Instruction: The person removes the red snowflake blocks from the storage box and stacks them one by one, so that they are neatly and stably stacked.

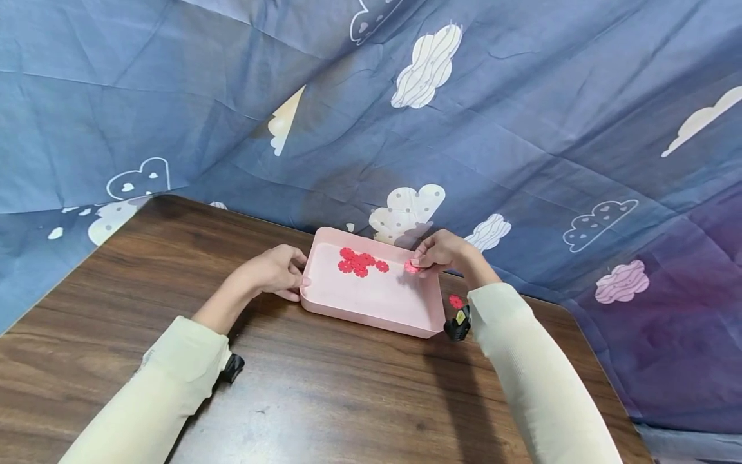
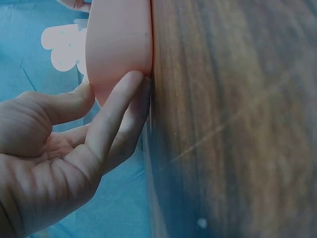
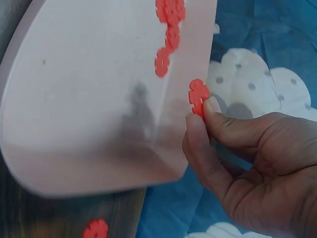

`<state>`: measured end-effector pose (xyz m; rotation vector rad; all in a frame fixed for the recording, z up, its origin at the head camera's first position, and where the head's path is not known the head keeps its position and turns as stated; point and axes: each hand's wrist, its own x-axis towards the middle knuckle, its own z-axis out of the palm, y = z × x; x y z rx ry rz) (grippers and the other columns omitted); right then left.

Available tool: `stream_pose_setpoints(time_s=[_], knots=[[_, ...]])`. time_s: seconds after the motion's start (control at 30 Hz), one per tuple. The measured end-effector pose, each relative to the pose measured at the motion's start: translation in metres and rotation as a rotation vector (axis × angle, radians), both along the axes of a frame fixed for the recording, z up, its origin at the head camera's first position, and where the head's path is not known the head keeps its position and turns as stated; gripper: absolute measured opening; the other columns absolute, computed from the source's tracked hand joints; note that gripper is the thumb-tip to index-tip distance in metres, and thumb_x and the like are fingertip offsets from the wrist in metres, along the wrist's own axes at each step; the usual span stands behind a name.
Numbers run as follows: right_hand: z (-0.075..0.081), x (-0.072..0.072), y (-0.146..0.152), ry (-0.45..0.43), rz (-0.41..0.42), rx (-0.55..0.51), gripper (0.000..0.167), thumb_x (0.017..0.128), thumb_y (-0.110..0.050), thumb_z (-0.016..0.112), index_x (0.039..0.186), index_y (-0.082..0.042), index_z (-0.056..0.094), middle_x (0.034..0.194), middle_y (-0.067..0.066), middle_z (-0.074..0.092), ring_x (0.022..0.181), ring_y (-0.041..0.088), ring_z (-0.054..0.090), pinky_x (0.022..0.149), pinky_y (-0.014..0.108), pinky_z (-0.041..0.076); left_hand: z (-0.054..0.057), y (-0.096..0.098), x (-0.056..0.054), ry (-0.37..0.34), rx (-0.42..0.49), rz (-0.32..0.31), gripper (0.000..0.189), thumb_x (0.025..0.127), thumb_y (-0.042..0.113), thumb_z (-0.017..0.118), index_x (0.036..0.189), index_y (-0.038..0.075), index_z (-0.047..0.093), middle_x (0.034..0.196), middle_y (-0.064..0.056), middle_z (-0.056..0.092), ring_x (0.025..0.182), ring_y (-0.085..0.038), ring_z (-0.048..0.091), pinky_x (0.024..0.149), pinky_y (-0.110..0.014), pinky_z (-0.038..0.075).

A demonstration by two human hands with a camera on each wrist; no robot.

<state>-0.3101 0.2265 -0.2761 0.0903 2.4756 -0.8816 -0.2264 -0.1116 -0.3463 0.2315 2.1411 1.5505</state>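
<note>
A shallow pink tray (image 1: 371, 315) sits near the back edge of the table. Several red flower-shaped plastic discs (image 1: 355, 261) lie in a cluster on its floor. My left hand (image 1: 277, 272) holds the tray's left end, thumb at the rim and fingers (image 2: 116, 109) against the outer wall. Between thumb and fingertips, my right hand (image 1: 440, 251) pinches one red flower-shaped disc (image 3: 198, 95) above the tray's right back corner. Another red disc (image 1: 456, 301) lies on the table just right of the tray, beside the right wrist.
The brown wood-grain table (image 1: 324, 399) reaches toward me and to both sides. Behind it hangs a blue cloth (image 1: 336, 167) printed with clouds, close to the tray's back wall. Each forearm wears a dark wrist device (image 1: 458, 325) below the hand.
</note>
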Motion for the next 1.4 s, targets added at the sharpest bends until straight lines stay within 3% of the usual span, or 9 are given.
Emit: stream_pose_setpoints(time_s=[0.33, 0.67, 1.03, 1.23, 1.4], knots=[[0.011, 0.005, 0.034, -0.009, -0.05, 0.011, 0.015, 0.101, 0.008, 0.066, 0.116, 0.013, 0.065, 0.082, 0.005, 0.072, 0.073, 0.012, 0.074, 0.083, 0.032, 0.072, 0.0, 0.0, 0.0, 0.002, 0.007, -0.002, 0.056, 0.104, -0.005, 0.061, 0.151, -0.02, 0.035, 0.122, -0.031, 0.061, 0.095, -0.024, 0.07, 0.09, -0.039, 0.071], [0.011, 0.011, 0.072, -0.055, -0.087, 0.021, 0.013, 0.1, 0.011, 0.062, 0.113, 0.012, 0.063, 0.079, 0.002, 0.071, 0.07, 0.01, 0.072, 0.074, 0.025, 0.071, -0.001, -0.001, 0.001, -0.002, 0.012, -0.006, 0.056, 0.105, -0.004, 0.061, 0.152, -0.019, 0.034, 0.125, -0.033, 0.06, 0.098, -0.026, 0.07, 0.091, -0.039, 0.071], [-0.018, 0.021, 0.112, -0.112, -0.148, 0.01, 0.01, 0.101, 0.012, 0.06, 0.108, 0.01, 0.067, 0.08, 0.002, 0.07, 0.072, 0.01, 0.071, 0.074, 0.026, 0.071, -0.001, -0.001, 0.0, 0.007, 0.008, -0.012, 0.055, 0.105, -0.005, 0.061, 0.151, -0.02, 0.035, 0.122, -0.031, 0.06, 0.097, -0.025, 0.07, 0.089, -0.037, 0.071], [-0.033, 0.025, 0.118, -0.106, -0.18, -0.035, 0.013, 0.1, 0.014, 0.058, 0.11, 0.01, 0.066, 0.079, -0.001, 0.069, 0.073, 0.008, 0.069, 0.074, 0.024, 0.07, 0.0, -0.002, 0.001, 0.008, 0.014, -0.011, 0.054, 0.105, -0.005, 0.06, 0.15, -0.02, 0.036, 0.119, -0.028, 0.06, 0.096, -0.025, 0.07, 0.088, -0.037, 0.072], [-0.043, 0.025, 0.118, -0.095, -0.204, -0.009, 0.008, 0.101, 0.009, 0.063, 0.107, 0.008, 0.067, 0.077, -0.001, 0.071, 0.07, 0.008, 0.068, 0.071, 0.024, 0.07, 0.0, -0.001, 0.001, 0.008, 0.02, -0.012, 0.054, 0.105, -0.005, 0.06, 0.15, -0.02, 0.035, 0.12, -0.03, 0.06, 0.098, -0.026, 0.07, 0.09, -0.038, 0.071]])
